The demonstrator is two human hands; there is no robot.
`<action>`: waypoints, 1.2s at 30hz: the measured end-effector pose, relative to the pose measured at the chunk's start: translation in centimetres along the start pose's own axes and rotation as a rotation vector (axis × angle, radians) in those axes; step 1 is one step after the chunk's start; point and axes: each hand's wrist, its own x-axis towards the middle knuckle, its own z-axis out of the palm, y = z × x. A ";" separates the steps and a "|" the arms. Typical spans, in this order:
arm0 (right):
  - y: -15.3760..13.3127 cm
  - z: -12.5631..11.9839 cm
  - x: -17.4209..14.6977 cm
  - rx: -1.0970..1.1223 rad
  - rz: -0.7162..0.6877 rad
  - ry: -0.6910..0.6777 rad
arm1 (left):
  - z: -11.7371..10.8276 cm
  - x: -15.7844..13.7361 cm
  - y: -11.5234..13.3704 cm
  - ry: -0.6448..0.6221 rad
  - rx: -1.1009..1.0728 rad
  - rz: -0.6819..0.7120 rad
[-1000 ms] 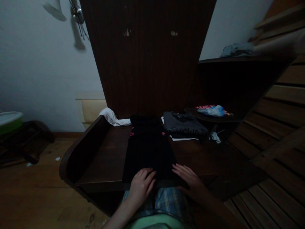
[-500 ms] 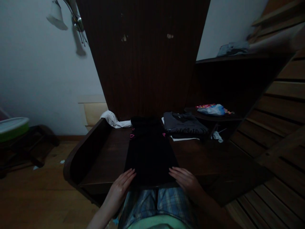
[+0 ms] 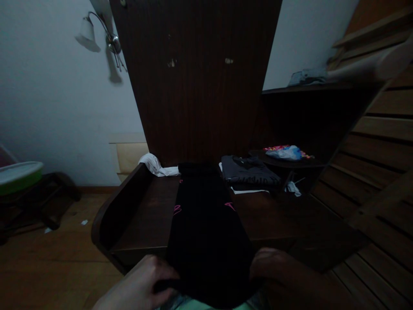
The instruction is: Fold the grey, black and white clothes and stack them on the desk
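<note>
A long black garment [image 3: 206, 224] with pink marks along its sides runs from the back of the dark wooden bench [image 3: 145, 224] over its front edge toward my body. My left hand [image 3: 148, 277] is closed on the garment's near left corner. On the other side, my right hand [image 3: 274, 269] has its fingers curled round the near right edge; it is dim and partly hidden. The near end sags between both hands, raised off the bench in front of my lap.
A folded dark grey shirt [image 3: 248, 170] lies on the bench to the right, white cloth beneath it. A crumpled white cloth [image 3: 155, 165] drapes over the left armrest. A plastic bag [image 3: 285, 153] sits on the right shelf. Wooden slats [image 3: 383, 172] stand far right.
Both hands have gone from lying flat on the garment to gripping its near corners. They have drawn it toward my body, and its pink marks sit nearer. The view has tilted slightly upward.
</note>
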 end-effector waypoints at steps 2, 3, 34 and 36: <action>-1.2 -1.3 0.0 0.042 0.030 -0.039 | -0.7 0.2 0.5 -0.052 -0.039 0.003; -1.6 -2.0 0.2 0.062 0.034 -0.052 | -1.2 0.5 0.7 -0.062 -0.052 -0.001; 16.0 0.1 14.8 0.005 0.485 0.760 | 1.1 16.3 -15.2 0.622 -0.311 -0.414; 16.4 0.6 14.4 0.108 0.522 0.820 | 1.2 16.0 -15.2 0.626 -0.335 -0.434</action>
